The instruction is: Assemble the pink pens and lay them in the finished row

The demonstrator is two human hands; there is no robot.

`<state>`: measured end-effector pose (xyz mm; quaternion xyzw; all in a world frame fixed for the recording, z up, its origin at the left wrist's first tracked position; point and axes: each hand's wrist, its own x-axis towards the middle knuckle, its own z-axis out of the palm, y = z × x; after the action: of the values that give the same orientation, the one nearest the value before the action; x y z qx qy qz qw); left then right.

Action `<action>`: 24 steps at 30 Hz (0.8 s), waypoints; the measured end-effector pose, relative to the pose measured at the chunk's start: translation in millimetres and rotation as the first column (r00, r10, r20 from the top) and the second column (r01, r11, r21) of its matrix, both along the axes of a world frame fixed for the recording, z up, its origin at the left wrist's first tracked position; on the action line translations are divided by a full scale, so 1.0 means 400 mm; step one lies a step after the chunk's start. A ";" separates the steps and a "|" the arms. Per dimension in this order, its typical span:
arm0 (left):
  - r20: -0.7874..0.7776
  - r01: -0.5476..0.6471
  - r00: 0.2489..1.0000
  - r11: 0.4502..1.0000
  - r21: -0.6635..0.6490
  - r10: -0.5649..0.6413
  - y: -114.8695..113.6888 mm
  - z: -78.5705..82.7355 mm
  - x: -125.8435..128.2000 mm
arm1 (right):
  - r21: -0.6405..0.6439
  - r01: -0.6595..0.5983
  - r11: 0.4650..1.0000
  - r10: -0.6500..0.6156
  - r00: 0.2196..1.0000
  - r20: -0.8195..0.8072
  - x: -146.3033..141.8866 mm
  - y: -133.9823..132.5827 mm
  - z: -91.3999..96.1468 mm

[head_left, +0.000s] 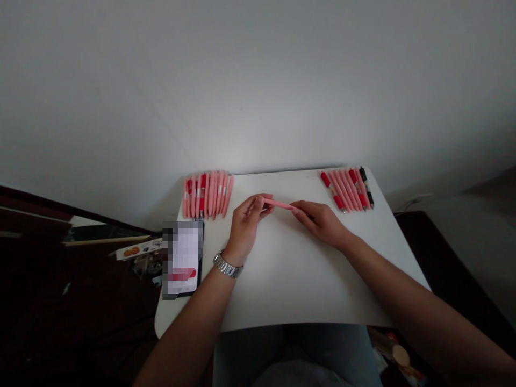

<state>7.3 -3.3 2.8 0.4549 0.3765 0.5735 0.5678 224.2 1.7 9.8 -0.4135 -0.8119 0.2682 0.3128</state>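
Both hands hold one pink pen [279,204] level above the middle of the white table [290,279]. My left hand [246,221], with a metal watch on its wrist, is closed round the pen's left end. My right hand [320,221] pinches the pen's right end. A row of several pink and red pens [206,194] lies at the table's far left corner. Another row of several pink, red and black pens [347,189] lies at the far right corner.
A phone or card with a blurred face [183,259] lies at the table's left edge. A pale wall rises right behind the table. Dark furniture with papers and clutter [133,251] stands to the left. My lap is under the near edge.
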 end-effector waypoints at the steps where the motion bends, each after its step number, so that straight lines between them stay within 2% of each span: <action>1: 0.001 0.000 1.000 1.000 -0.007 0.000 0.000 0.001 -0.001 | -0.006 -0.014 1.000 0.014 1.000 -0.007 0.002 0.001 -0.001; 14: -0.008 -0.035 0.999 0.999 -0.019 0.035 0.003 -0.004 -0.001 | 0.053 0.016 0.998 -0.019 0.998 0.052 0.004 0.006 -0.013; 24: -0.050 0.021 0.999 1.000 -0.003 -0.021 -0.002 0.007 -0.001 | 0.038 0.011 0.999 -0.013 0.999 0.032 0.000 0.000 -0.003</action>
<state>6.9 -4.1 5.7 0.4722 0.3863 0.5556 0.5649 224.1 1.9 8.4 -0.4166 -0.8192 0.2445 0.3091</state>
